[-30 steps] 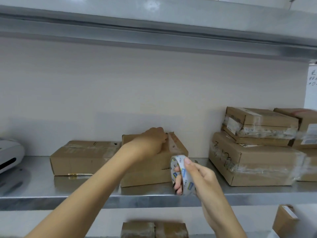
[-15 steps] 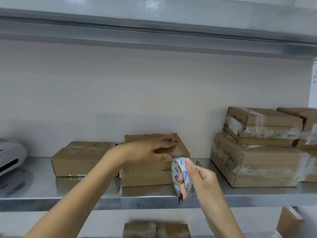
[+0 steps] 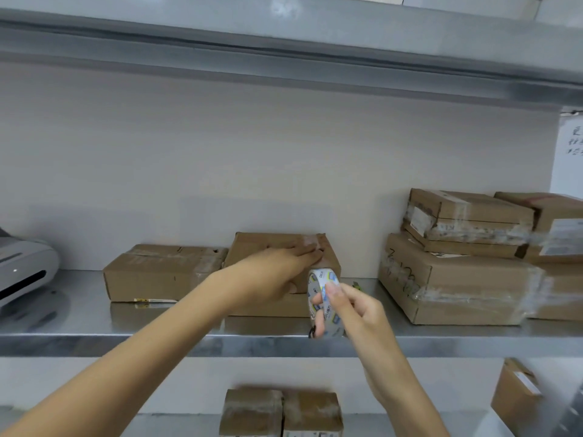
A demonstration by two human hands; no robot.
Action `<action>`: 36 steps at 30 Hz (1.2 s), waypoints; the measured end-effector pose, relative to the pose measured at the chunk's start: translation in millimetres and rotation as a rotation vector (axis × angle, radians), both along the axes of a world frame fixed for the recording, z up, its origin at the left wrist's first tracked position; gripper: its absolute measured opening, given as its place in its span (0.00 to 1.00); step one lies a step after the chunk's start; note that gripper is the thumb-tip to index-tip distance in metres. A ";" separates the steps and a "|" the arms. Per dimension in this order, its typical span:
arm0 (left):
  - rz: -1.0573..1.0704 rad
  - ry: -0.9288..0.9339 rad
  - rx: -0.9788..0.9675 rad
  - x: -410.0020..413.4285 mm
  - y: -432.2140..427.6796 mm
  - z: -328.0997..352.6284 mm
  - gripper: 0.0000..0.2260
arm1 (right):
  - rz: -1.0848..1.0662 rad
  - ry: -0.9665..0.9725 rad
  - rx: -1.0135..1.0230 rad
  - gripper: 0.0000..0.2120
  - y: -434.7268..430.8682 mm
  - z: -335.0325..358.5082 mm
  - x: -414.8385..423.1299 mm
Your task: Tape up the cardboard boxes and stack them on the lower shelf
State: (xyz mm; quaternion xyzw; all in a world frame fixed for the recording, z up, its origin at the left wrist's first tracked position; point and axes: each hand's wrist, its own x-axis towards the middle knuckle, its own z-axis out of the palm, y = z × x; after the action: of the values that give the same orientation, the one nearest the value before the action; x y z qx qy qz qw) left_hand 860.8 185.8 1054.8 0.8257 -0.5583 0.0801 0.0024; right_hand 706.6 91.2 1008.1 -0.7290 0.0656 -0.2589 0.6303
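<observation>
A small cardboard box (image 3: 268, 244) sits on top of another box in the middle of the steel shelf (image 3: 79, 323). My left hand (image 3: 277, 269) lies flat on its top and front right corner, fingers straight, pressing over clear tape. My right hand (image 3: 350, 310) grips a tape roll (image 3: 325, 298) with a white and blue printed core, held upright just in front of the box's right front corner. Two taped boxes (image 3: 280, 411) sit side by side on the lower shelf below.
A flat taped box (image 3: 157, 272) lies left of the middle stack. A white device (image 3: 22, 269) stands at the far left. Stacked taped boxes (image 3: 457, 263) fill the right of the shelf. Another box (image 3: 517, 395) leans at the lower right. An upper shelf (image 3: 284, 42) hangs overhead.
My left hand has flattened and slid down the box's top toward its front right corner. The right hand with the tape roll has stayed almost in place.
</observation>
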 end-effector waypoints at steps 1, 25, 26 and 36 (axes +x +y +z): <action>-0.001 -0.022 -0.006 -1.4 0.6 0.8 0.31 | 0.019 -0.012 -0.019 0.16 -1.3 -0.3 -4.5; 0.112 0.330 0.019 14.4 -17.4 61.2 0.21 | 0.063 0.004 -0.010 0.14 -8.7 59.7 -42.1; 0.114 0.338 0.016 17.0 -18.1 61.0 0.20 | 0.061 0.001 0.003 0.14 -9.1 60.4 -42.4; 0.215 0.379 0.001 41.2 -25.6 59.2 0.22 | -0.093 -0.002 0.019 0.16 -4.7 51.3 -22.7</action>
State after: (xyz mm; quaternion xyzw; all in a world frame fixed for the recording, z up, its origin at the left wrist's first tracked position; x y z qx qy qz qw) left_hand 902.0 160.2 1113.9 0.8808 -0.4566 -0.0772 0.0984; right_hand 683.9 86.4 1059.5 -0.7188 0.1014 -0.2881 0.6245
